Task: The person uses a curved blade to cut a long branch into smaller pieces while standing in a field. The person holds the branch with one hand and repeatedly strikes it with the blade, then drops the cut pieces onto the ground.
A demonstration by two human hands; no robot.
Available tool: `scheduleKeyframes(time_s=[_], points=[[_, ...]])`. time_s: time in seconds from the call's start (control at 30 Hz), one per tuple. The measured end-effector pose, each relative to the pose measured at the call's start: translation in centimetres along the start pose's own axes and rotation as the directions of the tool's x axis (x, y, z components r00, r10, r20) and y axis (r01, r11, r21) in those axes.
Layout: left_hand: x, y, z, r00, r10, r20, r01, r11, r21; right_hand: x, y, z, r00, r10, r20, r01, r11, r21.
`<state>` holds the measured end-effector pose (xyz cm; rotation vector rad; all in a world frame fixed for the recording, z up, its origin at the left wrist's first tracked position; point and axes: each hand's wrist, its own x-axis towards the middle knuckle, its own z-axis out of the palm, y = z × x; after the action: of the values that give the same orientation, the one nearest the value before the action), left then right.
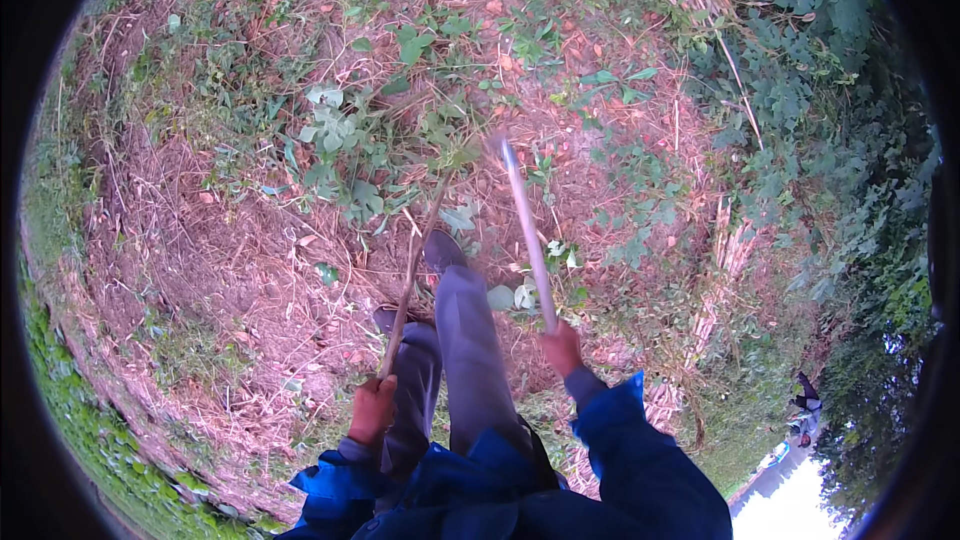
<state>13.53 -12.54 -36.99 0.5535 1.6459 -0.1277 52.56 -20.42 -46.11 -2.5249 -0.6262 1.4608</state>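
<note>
My left hand [373, 406] is closed round the lower end of a thin brown wooden stick [411, 270], whose far end reaches into the green weeds [427, 135] before my feet. In my right hand [562, 347] is the lower end of a pale long handle [530, 232]; the tool's far end is blurred by motion, with a shiny part near it, so its kind cannot be told. The two shafts are apart. Between my hands show my legs in dark trousers, one dark shoe [443, 250] ahead of the other.
Dry stems and patchy weeds cover the reddish soil [247, 255]. Bundles of dry stalks [727, 262] lie at the right, beside dense leafy bushes [847, 187]. A row of low green plants [112, 435] runs along the lower left. Another person [806, 412] is far off at the lower right.
</note>
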Motion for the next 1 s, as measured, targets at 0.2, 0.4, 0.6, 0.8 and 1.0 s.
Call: scheduleKeyframes(time_s=[0.2, 0.4, 0.6, 0.8, 1.0], points=[[-1.4, 0.2, 0.9, 0.992, -0.103, 0.068, 0.114, 0.979, -0.17, 13.2, -12.0, 3.3, 0.978, -0.14, -0.155, 0.139, 0.99, -0.019], [-1.8, -0.3, 0.6, 0.996, -0.078, 0.054, 0.087, 0.976, -0.199, 10.9, -1.8, 5.0, 0.984, -0.064, -0.165, 0.003, 0.938, -0.345], [-3.5, -0.5, 0.8, 0.99, -0.127, 0.06, 0.136, 0.97, -0.203, -2.8, 9.1, -1.6, 0.999, -0.01, -0.037, -0.006, 0.91, -0.414], [-4.9, -1.5, -0.8, 0.997, -0.072, 0.042, 0.079, 0.978, -0.193, -9.9, 9.2, -2.5, 0.994, 0.1, 0.053, -0.066, 0.894, -0.444], [-2.7, -1.6, -0.9, 0.998, -0.038, 0.054, 0.046, 0.987, -0.154, 5.4, -1.7, 0.6, 0.992, -0.089, -0.094, 0.082, 0.994, -0.069]])
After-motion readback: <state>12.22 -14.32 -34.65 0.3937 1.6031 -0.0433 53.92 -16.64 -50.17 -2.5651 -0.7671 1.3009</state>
